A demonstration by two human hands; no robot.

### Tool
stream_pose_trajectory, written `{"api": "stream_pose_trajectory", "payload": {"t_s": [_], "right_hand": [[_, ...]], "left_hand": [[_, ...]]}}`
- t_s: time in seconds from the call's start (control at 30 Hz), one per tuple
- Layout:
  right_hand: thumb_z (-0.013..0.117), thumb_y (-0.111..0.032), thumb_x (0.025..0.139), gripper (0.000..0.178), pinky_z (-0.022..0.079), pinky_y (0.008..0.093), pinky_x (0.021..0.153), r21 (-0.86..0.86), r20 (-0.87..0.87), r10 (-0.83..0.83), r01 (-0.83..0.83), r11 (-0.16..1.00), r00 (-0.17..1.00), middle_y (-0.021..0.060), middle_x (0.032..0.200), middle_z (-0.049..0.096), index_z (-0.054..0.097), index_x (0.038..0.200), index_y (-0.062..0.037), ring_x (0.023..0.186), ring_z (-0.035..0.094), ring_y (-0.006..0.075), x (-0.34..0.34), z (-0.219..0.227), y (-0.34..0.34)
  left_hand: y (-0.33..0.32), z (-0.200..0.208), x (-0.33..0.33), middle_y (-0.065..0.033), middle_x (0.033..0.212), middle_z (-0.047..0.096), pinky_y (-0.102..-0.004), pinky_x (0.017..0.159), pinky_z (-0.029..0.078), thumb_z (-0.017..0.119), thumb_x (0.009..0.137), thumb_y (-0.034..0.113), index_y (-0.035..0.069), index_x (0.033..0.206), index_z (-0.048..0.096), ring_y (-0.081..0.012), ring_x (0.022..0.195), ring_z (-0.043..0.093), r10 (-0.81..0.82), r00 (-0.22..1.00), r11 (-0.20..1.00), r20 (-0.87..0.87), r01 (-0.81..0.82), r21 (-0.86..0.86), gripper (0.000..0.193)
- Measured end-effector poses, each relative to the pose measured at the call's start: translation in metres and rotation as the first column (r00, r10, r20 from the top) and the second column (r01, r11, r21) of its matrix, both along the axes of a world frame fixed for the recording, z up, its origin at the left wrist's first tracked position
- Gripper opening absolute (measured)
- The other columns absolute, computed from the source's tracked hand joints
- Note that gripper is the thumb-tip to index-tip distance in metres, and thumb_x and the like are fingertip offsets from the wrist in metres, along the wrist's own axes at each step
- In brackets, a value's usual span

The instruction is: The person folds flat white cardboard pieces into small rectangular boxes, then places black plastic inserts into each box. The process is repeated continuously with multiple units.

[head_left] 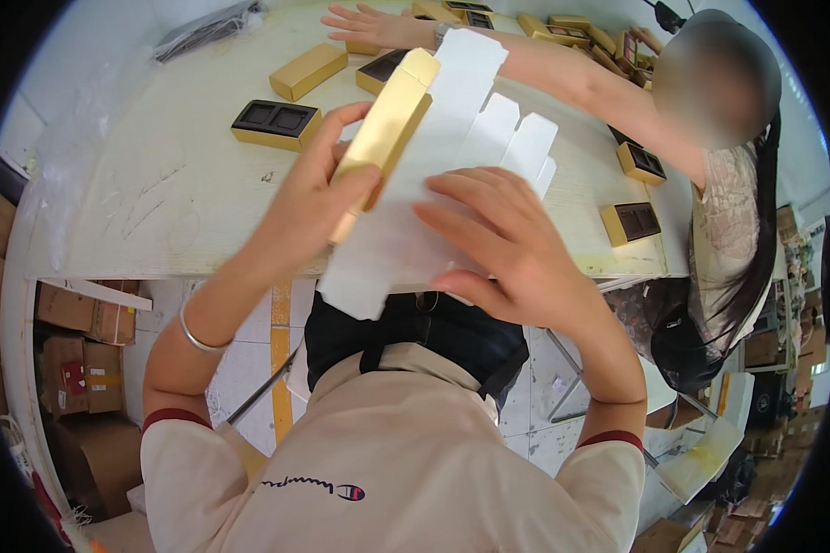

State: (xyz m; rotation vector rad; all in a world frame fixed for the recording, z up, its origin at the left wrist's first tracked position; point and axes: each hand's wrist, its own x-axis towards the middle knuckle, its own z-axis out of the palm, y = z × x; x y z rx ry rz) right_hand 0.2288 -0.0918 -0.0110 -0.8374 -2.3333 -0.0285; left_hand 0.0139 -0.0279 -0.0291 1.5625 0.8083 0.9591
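A partly folded cardboard carton blank (461, 97), white inside and gold outside, is held tilted over the table's near edge. My left hand (327, 180) is closed around its folded gold side panel (398, 106), thumb on the near face. Over the white inner face, my right hand (503, 240) has its fingers spread, fingertips at or close to the board; whether they touch it is unclear. White tabs stick out along the blank's far and right edges. Left of it lies a gold box with a black two-compartment insert (277, 124). A closed gold box (309, 72) is farther back.
A co-worker's arm (563, 74) reaches across the far side of the table (157, 212). More gold boxes (563, 32) are piled at the back right. Two boxes with black inserts, one a gold box (631, 223), stand near the right edge. Dark flat sheets (207, 32) lie back left.
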Motion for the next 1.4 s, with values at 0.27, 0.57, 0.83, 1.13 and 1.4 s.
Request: {"api": "stream_pose_trajectory", "payload": {"t_s": [0.27,0.57,0.83,1.13,1.4], "right_hand": [[0.075,-0.018,0.07,0.025,0.044,0.0431,0.088,0.13,0.114,-0.047,0.032,0.991,0.992,0.007,0.092,0.063,0.067,0.091,-0.0061,0.092,0.061,0.026,0.039,-0.016,-0.018],[0.07,-0.017,0.083,0.019,0.042,0.0352,0.057,-0.667,-0.073,-0.225,0.119,0.735,0.972,0.0118,0.064,0.056,0.059,0.085,-0.0026,0.059,0.053,0.0279,0.02,-0.013,0.03],[0.071,-0.014,0.08,0.019,0.042,0.0344,0.062,-0.785,-0.091,-0.206,0.057,0.617,0.974,0.0093,0.074,0.056,0.057,0.089,-0.0035,0.068,0.052,0.0249,0.023,-0.014,0.048],[0.066,-0.009,0.079,0.01,0.043,0.0361,0.073,-0.097,0.168,-0.053,0.069,0.993,0.984,0.0089,0.09,0.056,0.063,0.088,-0.0048,0.085,0.054,0.0281,0.027,-0.029,0.026],[0.056,-0.007,0.089,0.014,0.044,0.0368,0.065,-0.57,0.198,0.013,0.104,0.815,0.98,0.0206,0.075,0.059,0.061,0.093,0.0047,0.07,0.055,0.0349,0.022,-0.018,0.082]], "left_hand": [[0.034,0.023,-0.007,-0.0058,0.102,0.059,-0.0234,0.077,0.044,0.058,0.086,0.009,0.005,0.133,0.049,-0.0117,0.087,0.054,-0.305,0.885,0.952,-0.352,0.286,-0.105,0.048],[0.0,0.025,0.014,-0.0105,0.109,0.058,-0.04,0.084,0.046,0.074,0.076,0.03,0.006,0.111,0.061,-0.0313,0.099,0.055,0.192,0.832,0.564,-0.52,0.34,0.752,0.044],[-0.018,-0.01,0.011,-0.0066,0.097,0.056,-0.0334,0.072,0.05,0.073,0.071,0.011,0.002,0.098,0.062,-0.0229,0.088,0.056,0.23,0.71,0.474,-0.666,0.516,0.714,0.031],[-0.001,-0.017,0.008,-0.0064,0.085,0.058,-0.0331,0.067,0.049,0.065,0.076,0.006,0.004,0.094,0.063,-0.0233,0.077,0.058,0.177,0.762,0.498,-0.623,0.477,0.724,0.018],[0.008,-0.016,0.02,-0.0074,0.081,0.062,-0.0389,0.065,0.048,0.061,0.081,0.009,0.005,0.096,0.065,-0.0275,0.078,0.06,0.372,0.584,0.592,-0.721,0.449,0.669,0.017]]}}
